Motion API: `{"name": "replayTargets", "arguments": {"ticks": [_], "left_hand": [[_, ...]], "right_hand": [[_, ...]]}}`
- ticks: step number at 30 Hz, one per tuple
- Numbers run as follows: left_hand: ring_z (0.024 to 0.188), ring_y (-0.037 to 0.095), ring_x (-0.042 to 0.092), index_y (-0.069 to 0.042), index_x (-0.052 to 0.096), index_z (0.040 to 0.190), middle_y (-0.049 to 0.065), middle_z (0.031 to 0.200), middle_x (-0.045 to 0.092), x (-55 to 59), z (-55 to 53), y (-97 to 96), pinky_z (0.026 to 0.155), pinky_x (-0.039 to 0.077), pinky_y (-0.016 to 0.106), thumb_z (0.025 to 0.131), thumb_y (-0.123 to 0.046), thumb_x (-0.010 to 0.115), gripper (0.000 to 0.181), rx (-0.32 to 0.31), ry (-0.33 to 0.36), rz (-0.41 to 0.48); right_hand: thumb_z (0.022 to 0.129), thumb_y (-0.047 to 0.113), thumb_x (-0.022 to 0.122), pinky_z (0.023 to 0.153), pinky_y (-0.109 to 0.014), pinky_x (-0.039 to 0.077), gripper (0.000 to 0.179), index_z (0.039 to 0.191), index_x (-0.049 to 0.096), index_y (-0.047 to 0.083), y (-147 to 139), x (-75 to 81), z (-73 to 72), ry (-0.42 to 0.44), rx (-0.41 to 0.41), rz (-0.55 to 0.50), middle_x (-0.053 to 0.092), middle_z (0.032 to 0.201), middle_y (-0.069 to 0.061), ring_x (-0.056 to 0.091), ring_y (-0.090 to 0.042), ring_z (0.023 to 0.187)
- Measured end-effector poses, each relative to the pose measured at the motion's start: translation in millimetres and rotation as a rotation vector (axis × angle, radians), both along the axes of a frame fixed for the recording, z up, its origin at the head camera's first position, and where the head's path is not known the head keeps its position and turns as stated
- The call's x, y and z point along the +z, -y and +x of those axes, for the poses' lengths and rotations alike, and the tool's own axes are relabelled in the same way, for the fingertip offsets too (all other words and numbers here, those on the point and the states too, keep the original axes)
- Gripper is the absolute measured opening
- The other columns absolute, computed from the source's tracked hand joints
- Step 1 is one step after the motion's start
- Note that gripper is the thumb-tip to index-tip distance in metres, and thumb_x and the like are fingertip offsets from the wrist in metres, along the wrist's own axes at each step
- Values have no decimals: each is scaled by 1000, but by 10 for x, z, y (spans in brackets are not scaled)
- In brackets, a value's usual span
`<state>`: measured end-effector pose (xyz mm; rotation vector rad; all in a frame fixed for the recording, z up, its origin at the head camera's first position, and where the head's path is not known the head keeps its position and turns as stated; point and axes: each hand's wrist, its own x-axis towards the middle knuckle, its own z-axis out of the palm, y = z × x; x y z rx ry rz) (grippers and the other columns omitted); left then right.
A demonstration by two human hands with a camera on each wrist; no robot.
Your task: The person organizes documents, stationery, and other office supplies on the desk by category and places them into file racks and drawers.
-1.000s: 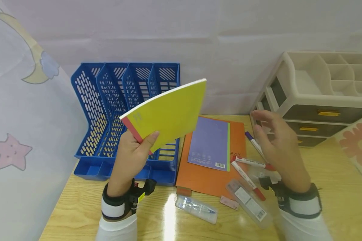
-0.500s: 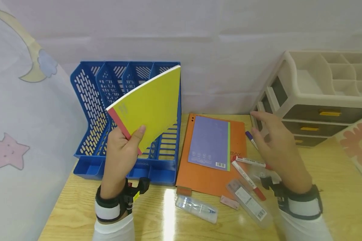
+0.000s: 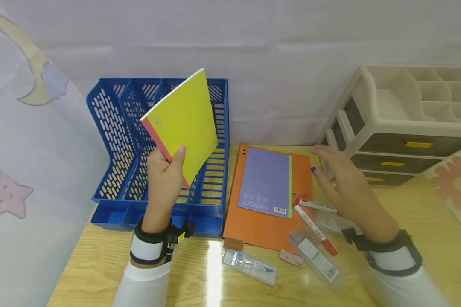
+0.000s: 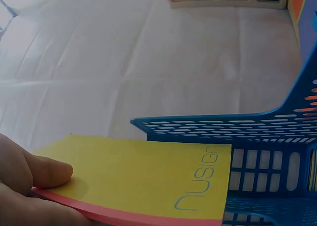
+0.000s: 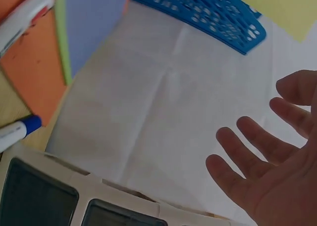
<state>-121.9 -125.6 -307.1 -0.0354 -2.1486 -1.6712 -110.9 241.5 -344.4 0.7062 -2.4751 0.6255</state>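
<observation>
My left hand (image 3: pixel 164 181) grips a yellow notebook (image 3: pixel 186 123) by its red spine, thumb across the cover. The notebook is tilted, held up in front of a blue file rack (image 3: pixel 107 128) with slotted dividers. In the left wrist view the thumb (image 4: pixel 52 171) presses on the yellow cover (image 4: pixel 143 171), which carries lettering. My right hand (image 3: pixel 343 187) hovers above the markers at the right and holds nothing; its fingers are spread in the right wrist view (image 5: pixel 267 156). A purple notebook (image 3: pixel 265 181) lies on an orange folder (image 3: pixel 253 228) between the hands.
Red-capped markers (image 3: pixel 315 230) lie by the folder's right edge. In front are a clear case (image 3: pixel 319 258), a pen-filled pack (image 3: pixel 249 266) and a small pink piece (image 3: pixel 291 258). A beige drawer unit (image 3: pixel 418 128) stands at the right, against the white backdrop.
The left hand has carried the yellow notebook leftward and up, over the file rack, and turned it more upright. The right hand has shifted slightly left.
</observation>
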Motion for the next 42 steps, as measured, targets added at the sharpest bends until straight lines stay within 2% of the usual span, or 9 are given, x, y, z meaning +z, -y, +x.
{"name": "replayTargets", "arguments": {"ticks": [5,11,13,16,23,26,33,39,42], "left_hand": [[95,26,69,6,59,119,19,112,70,-80,-135,-85,84,59,46,100,-13,52,28,-19,-16,-2],[92,30,68,7,58,119,22,109,68,-160,-290,-179,80,60,48,100,-12,50,28,-38,-14,-33],[98,28,68,6,56,123,21,116,67,-179,-341,-206,84,59,47,101,-12,49,29,-52,-1,-54],[99,29,67,5,54,125,21,119,66,-211,-413,-232,84,59,47,101,-10,48,29,-66,24,-64],[114,26,61,0,46,138,19,132,59,-280,-551,-284,97,52,46,101,-5,44,38,-135,109,24],[114,28,60,-2,43,142,20,133,58,-317,-592,-303,97,52,47,102,-7,44,41,-144,126,13],[117,30,58,-8,35,149,20,139,54,-422,-642,-336,97,51,47,103,-8,41,47,-187,111,-28],[117,31,58,-7,34,150,23,138,54,-498,-674,-349,96,51,49,103,-11,41,47,-172,135,-86],[111,33,60,-5,31,150,25,133,56,-526,-691,-353,91,54,48,104,-14,40,48,-205,158,-125]], "right_hand": [[85,6,66,97,-64,44,56,138,50,0,-46,-34,-28,49,16,99,48,144,-22,42,-40,131],[82,8,67,93,-65,46,57,136,52,0,-98,-98,-35,24,101,158,51,139,-25,47,-44,125],[82,9,66,93,-65,47,56,135,53,0,-113,-112,-31,10,123,161,52,137,-26,48,-44,123],[81,8,66,92,-65,47,57,135,53,0,-131,-125,-21,11,136,162,52,137,-25,49,-43,123],[80,5,68,92,-64,47,58,136,52,0,-142,-134,-14,32,147,180,52,137,-25,49,-42,121],[79,6,69,93,-63,47,59,135,52,0,-141,-144,-20,41,159,187,52,136,-25,49,-42,122],[77,5,70,90,-62,48,58,133,53,0,-124,-173,-42,32,210,186,54,133,-27,51,-43,117],[75,5,70,90,-60,49,62,135,54,2,-151,-192,-46,18,227,181,55,133,-26,52,-41,117],[75,5,71,90,-60,49,64,137,53,4,-173,-200,-42,32,221,184,55,134,-25,52,-41,118]]}}
